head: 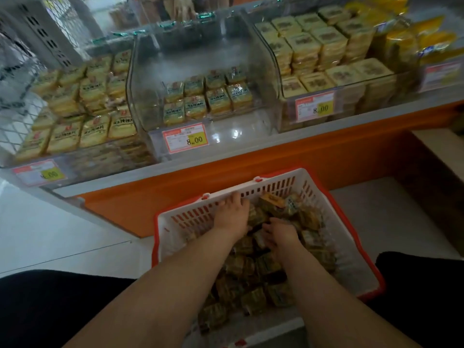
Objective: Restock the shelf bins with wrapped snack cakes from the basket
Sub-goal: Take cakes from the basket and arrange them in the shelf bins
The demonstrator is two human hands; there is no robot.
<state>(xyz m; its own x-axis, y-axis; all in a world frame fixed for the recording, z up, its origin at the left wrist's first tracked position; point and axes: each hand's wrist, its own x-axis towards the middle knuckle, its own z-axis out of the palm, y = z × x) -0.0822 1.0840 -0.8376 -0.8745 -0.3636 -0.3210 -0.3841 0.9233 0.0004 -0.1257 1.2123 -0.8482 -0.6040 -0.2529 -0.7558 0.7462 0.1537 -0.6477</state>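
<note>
- Both hands are down in the basket (324,194), a white slotted one with a red rim that sits on the floor below the shelf, still well filled with wrapped snack cakes (253,282).
- The left hand (232,217) lies flat with fingers straight, its tips up against the far wall of the basket, holding nothing.
- The right hand (280,237) has its fingers curled down into the pile; whether they have closed on a cake I cannot tell.
- To do the gathering well, I would scoop a small stack between both palms, wrappers lying the same way, instead of clutching loose ones that slip.
- The middle bin (200,59) is the obvious target: only two short rows of cakes (208,96) sit at its front, with open room behind and above.
- The left bin (82,154) and right bin (351,101) are nearly full.
- Watch the clear front lip above the price tag (185,138), and the orange shelf edge (276,159) on the way up.
</note>
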